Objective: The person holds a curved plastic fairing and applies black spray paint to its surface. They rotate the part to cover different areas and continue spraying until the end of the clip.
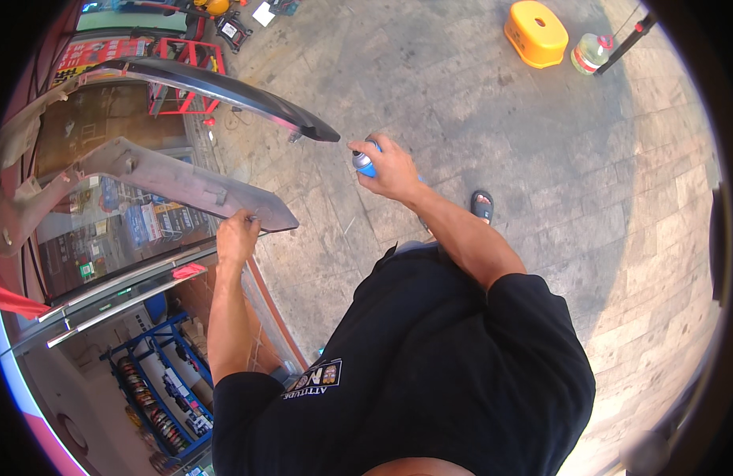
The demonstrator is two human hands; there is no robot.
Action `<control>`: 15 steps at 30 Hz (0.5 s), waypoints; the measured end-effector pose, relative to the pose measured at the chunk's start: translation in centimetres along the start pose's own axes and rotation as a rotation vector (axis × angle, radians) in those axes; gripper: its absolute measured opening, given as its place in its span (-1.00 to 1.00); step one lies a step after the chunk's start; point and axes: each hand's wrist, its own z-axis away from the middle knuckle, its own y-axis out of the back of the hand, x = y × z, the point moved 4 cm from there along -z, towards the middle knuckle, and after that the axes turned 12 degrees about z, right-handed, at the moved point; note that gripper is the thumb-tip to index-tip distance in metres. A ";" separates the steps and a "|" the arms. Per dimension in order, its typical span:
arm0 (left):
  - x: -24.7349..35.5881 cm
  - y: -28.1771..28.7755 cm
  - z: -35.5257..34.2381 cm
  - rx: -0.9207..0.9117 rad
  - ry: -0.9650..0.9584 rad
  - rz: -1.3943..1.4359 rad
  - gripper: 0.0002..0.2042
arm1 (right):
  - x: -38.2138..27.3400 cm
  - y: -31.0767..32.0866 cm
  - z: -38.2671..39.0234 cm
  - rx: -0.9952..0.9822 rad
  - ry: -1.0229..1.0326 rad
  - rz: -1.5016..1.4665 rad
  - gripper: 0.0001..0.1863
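Observation:
A long curved car trim panel, possibly a bumper part, spans the left side with its dull grey inner face showing. Its far arm is glossy black and ends in a tapered tip. My left hand is closed, fingers pinching the lower edge of the near arm close to its end. In my right hand is a spray can, blue and silver, held just off the black tip without touching it. My index finger lies over the can's top.
A glass front with shelves of goods stands beyond the panel at left. Near it is a red metal frame. A yellow plastic stool and a clear jug stand on the paved floor at the far right.

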 end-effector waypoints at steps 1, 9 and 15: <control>0.0 0.0 0.0 0.002 0.008 0.011 -0.76 | -0.2 -0.1 -0.1 0.023 0.035 -0.047 -0.27; 0.2 0.1 0.4 0.003 0.006 -0.003 -0.76 | 0.1 0.0 0.0 0.113 0.018 0.003 -0.31; 0.4 0.2 0.5 0.008 -0.001 -0.006 -0.76 | -0.2 0.2 -0.5 0.086 0.028 0.022 -0.29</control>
